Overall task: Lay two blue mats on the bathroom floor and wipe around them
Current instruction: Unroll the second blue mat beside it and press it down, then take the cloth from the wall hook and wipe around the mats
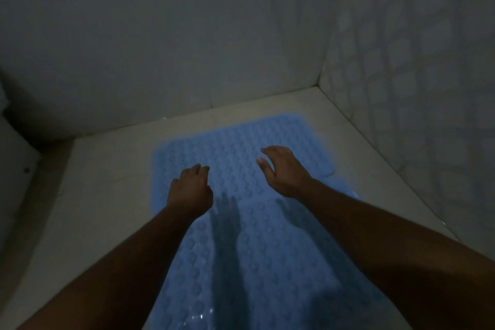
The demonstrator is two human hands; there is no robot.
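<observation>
One blue mat point(241, 222) is visible. It is rectangular with rounded corners and a surface of raised bumps. It lies flat on the pale floor point(107, 182), its far end near the corner where the two walls meet.

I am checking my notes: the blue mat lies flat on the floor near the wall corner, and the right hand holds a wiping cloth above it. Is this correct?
Not quite. In the head view the right hand is open and holds nothing; no cloth shows. The rest stands: the blue mat lies flat on the floor near the wall corner.
</observation>
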